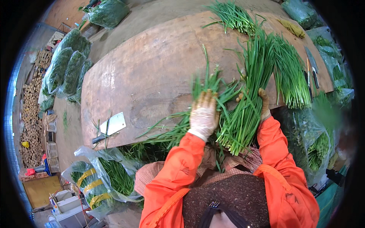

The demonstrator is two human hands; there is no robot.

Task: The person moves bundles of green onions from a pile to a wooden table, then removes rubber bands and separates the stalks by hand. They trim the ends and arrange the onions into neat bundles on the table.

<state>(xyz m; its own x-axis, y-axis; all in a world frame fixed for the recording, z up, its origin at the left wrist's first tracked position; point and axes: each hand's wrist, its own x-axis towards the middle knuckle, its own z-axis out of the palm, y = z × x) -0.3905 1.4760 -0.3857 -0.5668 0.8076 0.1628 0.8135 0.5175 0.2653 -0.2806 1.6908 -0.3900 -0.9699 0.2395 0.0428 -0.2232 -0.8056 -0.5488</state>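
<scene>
My right hand [264, 103], in a stained glove, is wrapped around a thick bundle of green garlic chives [251, 77]. Its pale cut ends point toward my lap and its leaf tips toward the far side. My left hand [203, 115], in a glove with a clear plastic layer, lies flat with outstretched fingers on loose chive leaves [211, 81]. Some of those leaves are blurred. More loose leaves [174, 125] trail over the near edge of the wooden tabletop [142, 65]. Another chive bundle [291, 71] lies right of the held one.
A cleaver [112, 124] lies at the near left corner, and knives [312, 68] lie at the right edge. At the far side are a chive pile [235, 17] and a yellowish cloth [291, 28]. Plastic bags of greens [117, 176] stand around the table; stacked logs [34, 114] lie left.
</scene>
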